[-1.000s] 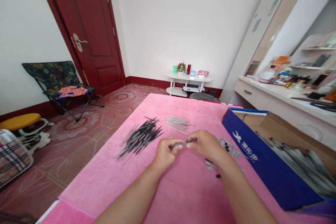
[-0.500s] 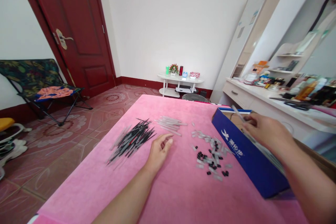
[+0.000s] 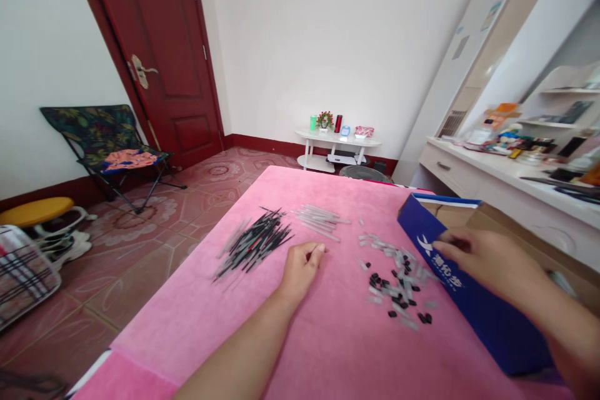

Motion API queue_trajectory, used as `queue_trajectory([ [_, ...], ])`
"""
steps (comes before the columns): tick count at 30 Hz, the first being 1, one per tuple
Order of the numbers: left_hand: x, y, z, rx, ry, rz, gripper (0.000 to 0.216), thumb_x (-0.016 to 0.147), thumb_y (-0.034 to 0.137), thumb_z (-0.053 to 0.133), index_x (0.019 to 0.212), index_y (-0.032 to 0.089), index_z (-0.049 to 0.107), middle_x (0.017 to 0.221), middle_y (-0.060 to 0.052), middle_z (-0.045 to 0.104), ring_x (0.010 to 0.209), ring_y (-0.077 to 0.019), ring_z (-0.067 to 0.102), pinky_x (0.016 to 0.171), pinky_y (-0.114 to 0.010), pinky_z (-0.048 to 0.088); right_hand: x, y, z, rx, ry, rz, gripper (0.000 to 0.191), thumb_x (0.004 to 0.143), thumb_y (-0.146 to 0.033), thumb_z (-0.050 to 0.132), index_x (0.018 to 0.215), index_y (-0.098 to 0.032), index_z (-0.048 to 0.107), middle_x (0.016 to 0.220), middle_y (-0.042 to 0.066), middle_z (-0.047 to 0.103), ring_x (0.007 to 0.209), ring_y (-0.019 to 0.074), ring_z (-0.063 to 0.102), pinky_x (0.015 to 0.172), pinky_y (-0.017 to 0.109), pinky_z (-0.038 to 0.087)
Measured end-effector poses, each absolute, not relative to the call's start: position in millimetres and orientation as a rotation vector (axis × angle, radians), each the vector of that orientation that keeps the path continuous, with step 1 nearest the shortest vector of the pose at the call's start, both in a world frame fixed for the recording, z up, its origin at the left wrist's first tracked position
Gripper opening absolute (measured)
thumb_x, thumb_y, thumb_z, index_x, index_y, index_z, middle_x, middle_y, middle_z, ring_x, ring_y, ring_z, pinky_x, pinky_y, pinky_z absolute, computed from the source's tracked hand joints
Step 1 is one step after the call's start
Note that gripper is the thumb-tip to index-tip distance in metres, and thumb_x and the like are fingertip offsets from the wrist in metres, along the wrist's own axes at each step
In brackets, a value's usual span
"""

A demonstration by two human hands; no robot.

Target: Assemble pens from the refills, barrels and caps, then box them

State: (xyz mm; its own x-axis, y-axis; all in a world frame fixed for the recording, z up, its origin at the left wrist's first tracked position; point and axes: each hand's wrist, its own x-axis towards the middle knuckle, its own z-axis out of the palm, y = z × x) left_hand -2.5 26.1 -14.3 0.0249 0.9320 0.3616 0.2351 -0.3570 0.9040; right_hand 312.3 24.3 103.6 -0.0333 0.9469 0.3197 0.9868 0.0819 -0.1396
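Note:
My left hand [image 3: 301, 267] rests on the pink tablecloth [image 3: 328, 344], fingers loosely curled and holding nothing. It lies between a pile of black pen refills [image 3: 255, 242] on its left and a row of clear pen tubes [image 3: 320, 219] just beyond it. My right hand [image 3: 482, 259] hovers over the near rim of the blue cardboard box [image 3: 469, 300], fingers stretched leftward with nothing visible in them. Small black and clear pen caps [image 3: 398, 281] lie scattered between the two hands. Finished pens inside the box are mostly hidden by my right arm.
A red door [image 3: 159, 56] and a folding chair [image 3: 110, 144] stand at the left. A small white side table [image 3: 335, 144] sits by the far wall. At the right a white dresser [image 3: 510, 181] carries assorted items. A yellow stool [image 3: 35, 212] stands on the tiled floor.
One second ago both hands held a pen together at the centre. My right hand then carried it to the box and now comes back over the rim, seemingly empty; my left hand stays resting on the cloth.

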Motion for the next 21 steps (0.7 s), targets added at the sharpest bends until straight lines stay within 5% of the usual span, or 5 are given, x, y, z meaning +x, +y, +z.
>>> queue_trajectory([
  [5,-12,30,-14,1.542,1.272,1.483,0.035,0.080,0.038,0.042,0.074,0.013,0.066,0.050,0.002,0.046,0.053,-0.0121,0.045,0.052,-0.023,0.032,196,44,58,-1.672,-2.267,0.253,0.016,0.072,-0.027,0.048,0.076,-0.021,0.063,0.076,0.003,0.065,0.069,0.0159,0.058,0.060,0.023,0.037],
  [11,-13,32,-15,1.483,1.229,1.495,0.036,0.079,0.039,0.044,0.067,0.013,0.064,0.049,0.002,0.046,0.050,-0.0117,0.044,0.051,-0.023,0.033,142,76,9,-1.761,-2.141,0.063,0.020,0.069,-0.020,0.051,0.088,-0.019,0.060,0.095,0.008,0.061,0.086,0.0193,0.057,0.070,0.026,0.037],
  [16,-12,32,-16,1.473,1.240,1.513,0.034,0.079,0.039,0.044,0.064,0.014,0.063,0.051,0.001,0.051,0.053,-0.0130,0.048,0.054,-0.024,0.037,137,82,-1,-1.905,-2.014,0.037,0.012,0.071,-0.023,0.052,0.079,-0.019,0.058,0.086,0.007,0.062,0.081,0.0196,0.058,0.063,0.026,0.036],
  [21,-12,36,-19,1.305,1.292,1.675,0.029,0.074,0.036,0.054,0.089,0.013,0.063,0.078,-0.006,0.064,0.069,-0.0158,0.056,0.064,-0.026,0.042,128,71,4,-1.595,-2.071,0.263,0.010,0.072,-0.024,0.049,0.076,-0.020,0.057,0.077,0.001,0.062,0.073,0.0146,0.056,0.062,0.023,0.037],
])
